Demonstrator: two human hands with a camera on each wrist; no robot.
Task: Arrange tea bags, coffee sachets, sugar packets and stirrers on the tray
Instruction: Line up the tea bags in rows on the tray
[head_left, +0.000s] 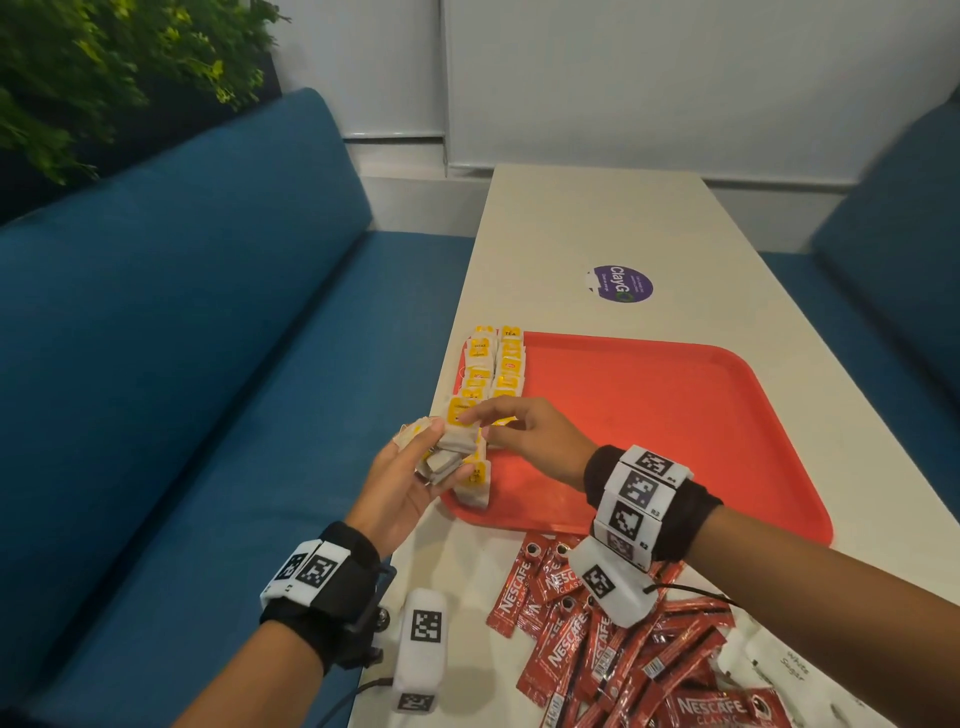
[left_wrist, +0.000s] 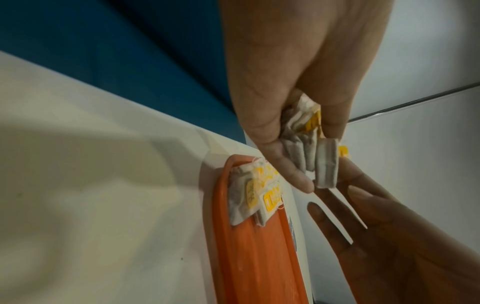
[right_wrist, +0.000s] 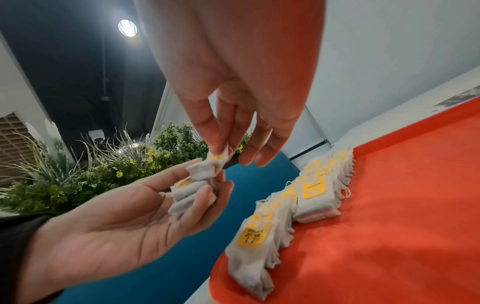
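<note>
Room lies mostly to your right: the red tray (head_left: 675, 415) sits on the white tabletop (head_left: 597, 218) with its left rim nearly at the tabletop's left edge, and its wide red floor right of the tea bags is bare. Two rows of tea bags (head_left: 493, 364) with yellow tags run along that left rim, from the far corner toward the near one, lapping over one another. Your left hand (head_left: 410, 478) hangs over the tabletop's left edge, palm up, its fingers curled round a small bundle of tea bags (head_left: 444, 457). Your right hand (head_left: 524, 436) reaches across the near left part of the tray, thumb and forefinger pinching the top bag of that bundle while the other fingers stay loose. Near you, off the tray's near rim, a heap of red Nescafe coffee sachets (head_left: 597, 649) covers the tabletop, and white sugar packets (head_left: 789, 670) lie to its right. A round purple sticker (head_left: 621, 282) marks the tabletop beyond the tray. Blue sofa seats (head_left: 182, 312) flank the tabletop on both sides, green plants (head_left: 104, 67) stand behind the left one, and a white wall closes the far end
</note>
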